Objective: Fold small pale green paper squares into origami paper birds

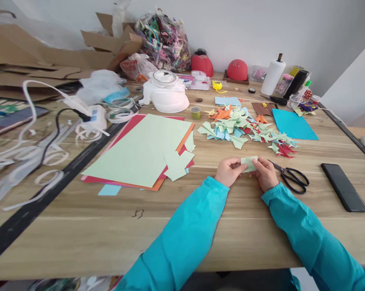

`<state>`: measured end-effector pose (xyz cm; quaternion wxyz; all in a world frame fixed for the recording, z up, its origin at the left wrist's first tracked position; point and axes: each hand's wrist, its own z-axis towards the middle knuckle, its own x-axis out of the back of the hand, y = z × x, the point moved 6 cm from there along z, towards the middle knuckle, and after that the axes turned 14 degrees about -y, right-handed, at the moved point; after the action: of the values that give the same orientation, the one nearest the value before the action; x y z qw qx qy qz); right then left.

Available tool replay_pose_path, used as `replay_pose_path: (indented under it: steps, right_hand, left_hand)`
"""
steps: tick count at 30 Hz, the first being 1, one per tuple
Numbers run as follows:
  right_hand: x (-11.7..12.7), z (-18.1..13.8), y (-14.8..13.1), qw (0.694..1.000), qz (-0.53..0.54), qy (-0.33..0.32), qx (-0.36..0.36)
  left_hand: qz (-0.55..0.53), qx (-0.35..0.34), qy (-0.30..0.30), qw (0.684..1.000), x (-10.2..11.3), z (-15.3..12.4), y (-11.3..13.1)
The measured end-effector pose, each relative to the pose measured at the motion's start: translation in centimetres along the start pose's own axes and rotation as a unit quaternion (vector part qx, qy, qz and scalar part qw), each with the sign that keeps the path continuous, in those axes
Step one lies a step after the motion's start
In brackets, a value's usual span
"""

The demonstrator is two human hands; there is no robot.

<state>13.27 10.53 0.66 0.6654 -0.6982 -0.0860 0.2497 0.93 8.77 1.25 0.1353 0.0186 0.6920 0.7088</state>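
Both hands meet over the wooden table [88,238] on a small folded piece of light green paper [248,163]. My left hand [228,171] pinches its left edge, fingers closed. My right hand [265,173] grips the right side, fingers curled over it. Both arms wear teal sleeves. Just beyond the hands lies a pile of folded paper shapes [246,129] in green, blue, orange and red. Black scissors [291,177] lie right beside my right hand.
A stack of large coloured sheets [143,149] lies to the left with cut scraps. A black phone [344,186] rests at right, a blue sheet [293,124] behind it. White kettle [167,93], paper roll [272,77], cardboard, bags and tape strips crowd the back and left.
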Motion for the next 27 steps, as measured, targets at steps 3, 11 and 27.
replay_pose_path:
  steps: [3,11,27]
  right_hand:
    - [-0.7,-0.1,-0.2,0.998,-0.040,-0.055,0.004]
    - [-1.1,0.0,0.1,0.991,-0.110,-0.071,-0.016]
    - [-1.1,-0.1,0.0,0.986,-0.123,-0.104,-0.032]
  left_hand:
    - [-0.071,0.000,0.033,0.997,0.5,0.0,0.0]
    - [-0.110,-0.012,0.061,0.992,1.0,0.1,0.0]
    - [-0.088,0.007,-0.009,0.996,0.3,0.2,0.0]
